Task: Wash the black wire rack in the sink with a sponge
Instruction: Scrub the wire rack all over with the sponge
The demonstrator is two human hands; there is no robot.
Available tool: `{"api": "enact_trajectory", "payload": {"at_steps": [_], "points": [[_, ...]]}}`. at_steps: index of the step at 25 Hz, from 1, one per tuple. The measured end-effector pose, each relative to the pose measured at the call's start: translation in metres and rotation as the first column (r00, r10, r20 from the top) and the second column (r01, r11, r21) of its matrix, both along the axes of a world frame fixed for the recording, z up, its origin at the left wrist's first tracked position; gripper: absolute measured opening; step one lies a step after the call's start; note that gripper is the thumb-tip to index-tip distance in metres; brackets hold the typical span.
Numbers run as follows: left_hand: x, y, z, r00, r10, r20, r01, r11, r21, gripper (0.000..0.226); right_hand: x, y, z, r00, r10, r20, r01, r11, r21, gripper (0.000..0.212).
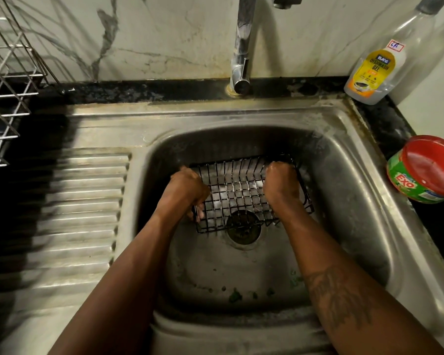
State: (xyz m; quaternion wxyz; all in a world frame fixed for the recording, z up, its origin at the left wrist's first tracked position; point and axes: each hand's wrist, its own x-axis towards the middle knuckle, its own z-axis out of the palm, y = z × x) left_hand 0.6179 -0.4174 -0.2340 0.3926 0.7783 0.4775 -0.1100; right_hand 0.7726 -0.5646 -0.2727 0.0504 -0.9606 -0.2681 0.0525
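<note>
The black wire rack (pixel 241 193) lies in the steel sink (pixel 343 201), over the drain (pixel 244 228). My left hand (pixel 187 190) grips the rack's left edge, fingers curled round the wires. My right hand (pixel 282 183) is fisted on the rack's right side; whether it holds a sponge is hidden, and no sponge shows anywhere. Both hands look wet. Foamy water shines under the rack's mesh.
The tap (pixel 241 60) stands behind the basin, not visibly running. A dishwash gel bottle (pixel 379 62) and a red-lidded soap tub (pixel 428 170) sit at the right. A ribbed drainboard (pixel 82 213) lies left, below a metal dish rack (pixel 8 98). Green bits dot the basin floor.
</note>
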Motion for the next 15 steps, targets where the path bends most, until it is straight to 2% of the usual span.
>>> {"api": "enact_trajectory", "payload": {"at_steps": [1,4,8,11,13,15], "points": [[0.002,0.0,0.002,1.0,-0.001,-0.03,0.0,1.0,-0.027,0.026,-0.001,0.002,-0.002,0.999,0.02,-0.037,-0.021,0.999,-0.033,0.01],[0.014,-0.001,0.012,0.967,-0.025,-0.254,-0.01,0.991,-0.136,0.022,-0.001,0.006,-0.006,0.997,0.022,-0.078,-0.025,0.999,-0.046,0.013],[0.014,0.0,0.015,0.938,-0.071,-0.34,0.008,0.983,-0.186,0.028,-0.002,0.005,0.0,0.999,-0.032,-0.023,0.03,0.997,-0.069,0.02],[0.013,-0.002,0.016,0.961,0.052,-0.27,-0.093,0.985,-0.142,0.02,-0.005,0.005,0.005,1.0,-0.016,-0.002,0.015,0.988,-0.155,0.022],[0.007,-0.006,0.018,0.987,0.086,-0.14,-0.095,0.994,-0.061,0.019,-0.008,0.005,0.007,1.0,-0.025,0.002,0.025,0.97,-0.243,0.026],[0.002,-0.006,0.02,0.998,0.058,-0.013,-0.057,0.998,0.006,0.023,-0.01,0.002,0.003,0.993,-0.051,-0.106,0.015,0.95,-0.312,0.027]]}}
